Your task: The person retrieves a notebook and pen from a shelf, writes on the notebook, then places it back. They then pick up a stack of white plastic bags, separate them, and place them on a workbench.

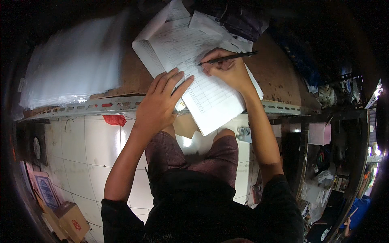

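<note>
A notebook (pixel 210 97) with ruled columns and handwriting lies open and tilted on the brown wooden table, its lower corner jutting past the front edge. My right hand (pixel 227 69) rests on the page, its fingers closed round a black pen (pixel 231 58). The pen's tip meets the paper near the end of the written lines. My left hand (pixel 165 95) lies flat with fingers stretched out, its fingertips on the notebook's left side. Beyond the pages, a curled sheet rises at the upper left.
A stack of clear plastic sheets (pixel 77 60) covers the table's left side. Dark folded cloth (pixel 239 18) sits behind the notebook. A slotted metal strip (pixel 121 104) runs along the front edge. On the tiled floor are a red scrap (pixel 114 120) and a cardboard box (pixel 73 222). Cluttered shelves (pixel 336 150) stand right.
</note>
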A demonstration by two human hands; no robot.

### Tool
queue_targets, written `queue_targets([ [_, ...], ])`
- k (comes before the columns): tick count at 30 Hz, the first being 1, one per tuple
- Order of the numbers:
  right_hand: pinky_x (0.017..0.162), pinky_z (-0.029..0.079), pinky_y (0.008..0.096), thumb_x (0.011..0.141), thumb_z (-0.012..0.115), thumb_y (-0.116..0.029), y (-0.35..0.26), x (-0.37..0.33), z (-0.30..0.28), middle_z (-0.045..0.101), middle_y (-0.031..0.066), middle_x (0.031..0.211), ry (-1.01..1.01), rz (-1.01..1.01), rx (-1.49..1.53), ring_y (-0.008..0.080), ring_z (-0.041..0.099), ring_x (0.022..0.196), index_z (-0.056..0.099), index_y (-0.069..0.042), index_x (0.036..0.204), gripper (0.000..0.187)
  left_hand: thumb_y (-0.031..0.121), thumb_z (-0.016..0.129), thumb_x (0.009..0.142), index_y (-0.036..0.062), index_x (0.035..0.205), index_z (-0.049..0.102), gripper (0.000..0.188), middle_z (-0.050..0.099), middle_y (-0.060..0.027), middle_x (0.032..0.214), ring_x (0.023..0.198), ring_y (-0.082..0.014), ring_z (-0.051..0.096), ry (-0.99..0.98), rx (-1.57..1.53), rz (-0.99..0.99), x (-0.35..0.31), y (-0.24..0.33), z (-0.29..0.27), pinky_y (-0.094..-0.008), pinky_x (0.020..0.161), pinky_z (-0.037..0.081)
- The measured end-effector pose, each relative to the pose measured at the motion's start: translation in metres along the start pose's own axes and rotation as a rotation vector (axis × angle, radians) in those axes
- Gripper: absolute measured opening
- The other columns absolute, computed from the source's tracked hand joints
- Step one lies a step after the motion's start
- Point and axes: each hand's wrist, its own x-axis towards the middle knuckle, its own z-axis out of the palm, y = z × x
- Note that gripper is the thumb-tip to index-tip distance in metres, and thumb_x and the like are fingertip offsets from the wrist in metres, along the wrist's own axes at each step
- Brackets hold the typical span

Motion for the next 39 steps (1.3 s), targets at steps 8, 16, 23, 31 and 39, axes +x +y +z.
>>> queue_targets([
  [8,0.077,0.053,0.0242,0.082,0.076,0.002,0.005,-0.009,0.017,0.068,0.0029,0.095,-0.051,-0.056,-0.202,0.0081,0.061,0.085,0.071,-0.001,0.098,0.017,0.004,0.087,0.061,0.0204,0.155,0.048,0.103,0.05,-0.0093,0.149,0.146,-0.0321,0.042,-0.004,-0.008,-0.011,0.001,0.001,-0.003,-0.0492,0.125,0.035],
  [16,0.068,0.045,0.021,0.081,0.076,0.002,0.007,-0.01,0.018,0.066,0.0005,0.092,-0.04,-0.118,-0.228,0.0052,0.055,0.08,0.068,-0.003,0.094,0.016,0.002,0.088,0.059,0.02,0.152,0.052,0.101,0.052,-0.0087,0.147,0.146,-0.0308,0.042,0.007,-0.011,-0.018,0.001,0.0,0.0,-0.0467,0.125,0.037],
  [23,0.063,0.04,0.0209,0.081,0.078,0.0,0.005,-0.009,0.021,0.064,-0.001,0.089,-0.044,-0.124,-0.239,0.0038,0.052,0.075,0.068,-0.003,0.092,0.015,0.003,0.086,0.064,0.0197,0.151,0.053,0.095,0.052,-0.0092,0.147,0.147,-0.0314,0.042,-0.027,-0.021,-0.038,0.001,0.0,0.0,-0.0484,0.124,0.036],
  [31,0.06,0.039,0.0203,0.082,0.078,0.001,0.006,-0.008,0.021,0.064,-0.0002,0.089,-0.071,-0.157,-0.272,0.0037,0.052,0.074,0.068,-0.003,0.092,0.014,0.003,0.086,0.065,0.0206,0.152,0.052,0.095,0.052,-0.0093,0.146,0.146,-0.0311,0.043,-0.021,-0.021,-0.04,0.001,-0.002,0.002,-0.0498,0.124,0.036],
  [39,0.061,0.041,0.0203,0.082,0.077,0.002,0.006,-0.007,0.021,0.065,-0.0002,0.091,-0.06,-0.171,-0.284,0.0042,0.053,0.075,0.067,-0.003,0.092,0.015,0.004,0.088,0.063,0.0201,0.153,0.052,0.098,0.052,-0.0084,0.146,0.147,-0.0302,0.042,-0.03,-0.003,-0.038,0.002,-0.001,0.001,-0.0496,0.124,0.036],
])
